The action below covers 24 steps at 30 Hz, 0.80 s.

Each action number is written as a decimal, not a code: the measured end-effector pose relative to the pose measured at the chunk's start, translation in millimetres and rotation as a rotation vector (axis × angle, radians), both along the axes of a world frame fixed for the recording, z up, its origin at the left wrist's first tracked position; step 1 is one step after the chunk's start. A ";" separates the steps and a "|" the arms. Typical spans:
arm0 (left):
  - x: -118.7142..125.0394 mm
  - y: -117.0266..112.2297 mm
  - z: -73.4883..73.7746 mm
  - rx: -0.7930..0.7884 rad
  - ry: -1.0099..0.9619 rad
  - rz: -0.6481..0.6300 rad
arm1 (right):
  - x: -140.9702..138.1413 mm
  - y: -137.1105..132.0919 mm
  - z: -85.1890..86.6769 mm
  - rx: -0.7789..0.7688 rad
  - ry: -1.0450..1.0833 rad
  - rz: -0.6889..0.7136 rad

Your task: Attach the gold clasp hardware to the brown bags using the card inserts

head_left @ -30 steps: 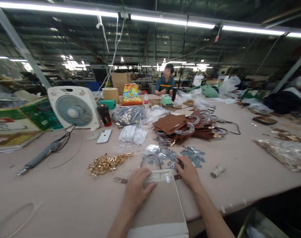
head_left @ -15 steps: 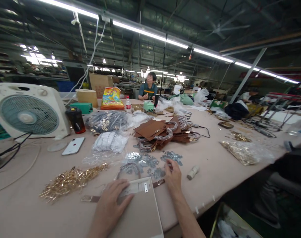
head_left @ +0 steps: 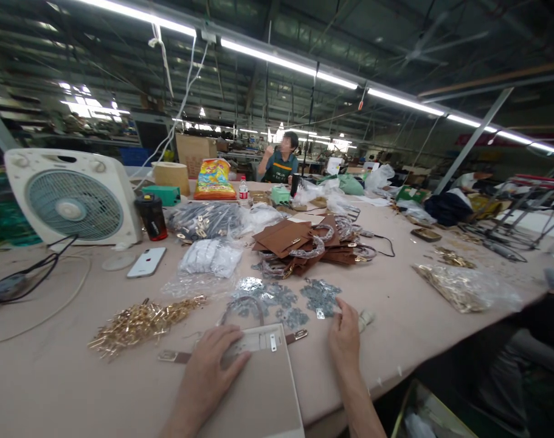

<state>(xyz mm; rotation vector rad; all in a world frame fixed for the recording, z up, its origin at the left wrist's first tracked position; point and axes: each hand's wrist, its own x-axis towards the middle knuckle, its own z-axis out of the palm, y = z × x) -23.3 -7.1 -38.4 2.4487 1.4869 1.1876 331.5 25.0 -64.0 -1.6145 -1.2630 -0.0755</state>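
Observation:
My left hand point(head_left: 213, 371) lies spread on a beige handbag body point(head_left: 263, 389). A small silver metal plate point(head_left: 273, 342) sits near the bag's upper edge. From the bag's sides stick out brown straps with gold clasps point(head_left: 299, 334), and a thin handle point(head_left: 256, 302) arches above it. To the right, my right hand point(head_left: 346, 334) has its fingers bent together at the edge of a pile of grey metal plates point(head_left: 320, 295); whatever is at the fingertips is too small to make out. One shiny plate point(head_left: 321, 313) lies just left of them. Partly behind this hand is a pale roll point(head_left: 366, 319).
Gold metal fittings point(head_left: 144, 328) lie heaped at left, near a phone point(head_left: 146, 263) and a fan point(head_left: 71, 201). Brown bag pieces point(head_left: 299, 243) are stacked beyond the plates. A plastic bag of fittings point(head_left: 459, 289) lies right. Across the table sits a person point(head_left: 281, 164).
My right hand has moved right, away from the bag's clasp, to the right side of the plate pile. A shiny plate now shows beside it. My left hand stays on the bag.

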 end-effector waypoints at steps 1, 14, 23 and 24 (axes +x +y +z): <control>-0.1 0.3 -0.4 0.000 -0.003 0.001 | 0.3 -2.2 -1.1 -0.021 -0.039 0.018; -1.8 0.8 -1.0 -0.004 -0.009 -0.002 | 3.0 1.1 -17.4 -0.168 -0.246 -0.007; -2.2 0.9 -1.5 0.004 -0.011 -0.004 | 6.3 -0.5 -16.8 -0.132 -0.195 0.029; -2.3 0.7 -1.4 0.004 -0.011 -0.005 | 6.5 -0.7 -17.3 -0.131 -0.185 0.031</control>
